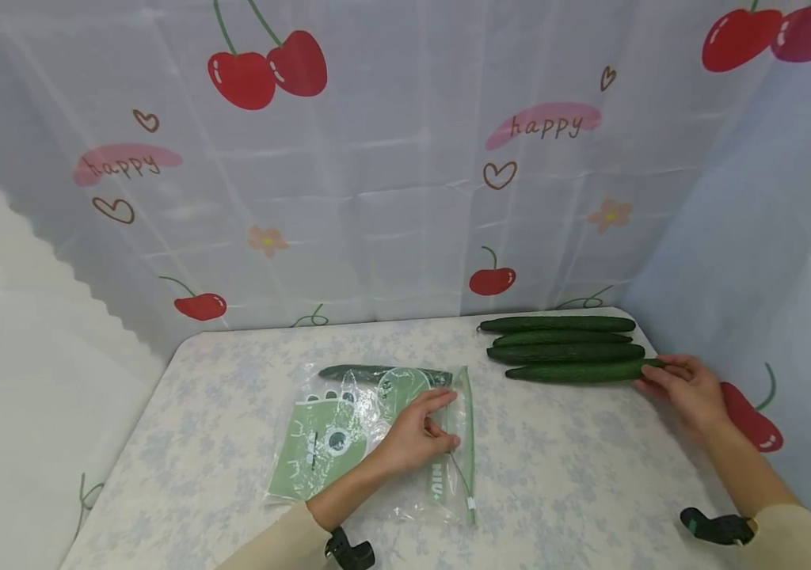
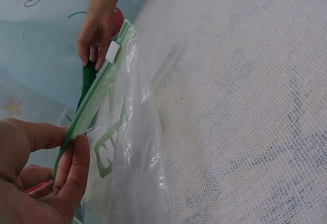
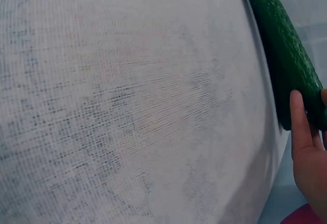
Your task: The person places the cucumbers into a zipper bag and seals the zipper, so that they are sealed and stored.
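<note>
On the pale, flower-printed surface (image 1: 555,475) a clear zip bag (image 1: 348,443) with green printing lies flat, its green zipper strip (image 1: 468,435) running along the edge that faces the right side. The left hand (image 1: 416,435) rests on the bag near that strip, and the left wrist view shows its thumb and fingers (image 2: 71,168) pinching the green strip, lifting that edge a little off the cloth; the white slider tab (image 2: 113,51) sits farther along the strip. One cucumber (image 1: 384,374) already lies inside the bag, along its far edge, seen through the plastic. To the right, well apart from the bag, four more cucumbers lie side by side in a row near the back corner of the surface — the nearest cucumber (image 1: 580,371) is the one the right hand (image 1: 687,388) has hold of, its fingers curled around the right-hand end. The right wrist view shows fingertips (image 3: 301,121) laid against the dark, bumpy skin. A cherry-printed curtain (image 1: 377,158) hangs behind — it wraps round both sides.
</note>
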{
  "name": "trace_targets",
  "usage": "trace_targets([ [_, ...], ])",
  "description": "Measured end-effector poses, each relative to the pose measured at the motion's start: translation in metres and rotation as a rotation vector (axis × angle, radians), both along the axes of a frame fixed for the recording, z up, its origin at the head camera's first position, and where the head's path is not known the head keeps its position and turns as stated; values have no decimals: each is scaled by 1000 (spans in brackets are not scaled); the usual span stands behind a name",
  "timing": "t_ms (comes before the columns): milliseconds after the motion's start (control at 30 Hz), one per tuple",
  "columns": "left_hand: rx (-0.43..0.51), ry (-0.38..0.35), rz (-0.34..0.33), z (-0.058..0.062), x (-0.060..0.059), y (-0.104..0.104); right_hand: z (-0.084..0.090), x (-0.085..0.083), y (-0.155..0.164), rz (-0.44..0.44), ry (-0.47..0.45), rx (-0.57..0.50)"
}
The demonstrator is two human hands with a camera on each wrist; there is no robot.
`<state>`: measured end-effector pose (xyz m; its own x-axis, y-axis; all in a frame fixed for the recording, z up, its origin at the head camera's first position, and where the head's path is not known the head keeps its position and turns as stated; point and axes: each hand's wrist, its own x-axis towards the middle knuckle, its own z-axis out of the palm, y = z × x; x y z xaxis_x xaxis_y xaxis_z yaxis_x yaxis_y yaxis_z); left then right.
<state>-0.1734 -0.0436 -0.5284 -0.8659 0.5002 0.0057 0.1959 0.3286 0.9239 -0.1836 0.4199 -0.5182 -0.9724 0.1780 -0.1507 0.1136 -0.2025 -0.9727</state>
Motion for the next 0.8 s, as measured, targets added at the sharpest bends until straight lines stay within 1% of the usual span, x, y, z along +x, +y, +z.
trace_targets([
  [100, -7, -1, -2, 0, 0, 0, 7, 6, 1, 46, 66, -101],
  [200, -14, -2, -7, 1, 0, 0, 11, 12, 2, 84, 108, -143],
  [333, -21, 0, -5, 4, 1, 0, 12, 20, 2, 112, 143, -106],
  [433, -20, 3, 2, 4, 1, 0, 11, 26, 0, 114, 168, -75],
  [633, -20, 3, 6, 4, 2, -1, 10, 36, -3, 142, 231, -98],
  [800, -21, -5, 3, 3, 2, -1, 10, 41, -8, 165, 288, -160],
])
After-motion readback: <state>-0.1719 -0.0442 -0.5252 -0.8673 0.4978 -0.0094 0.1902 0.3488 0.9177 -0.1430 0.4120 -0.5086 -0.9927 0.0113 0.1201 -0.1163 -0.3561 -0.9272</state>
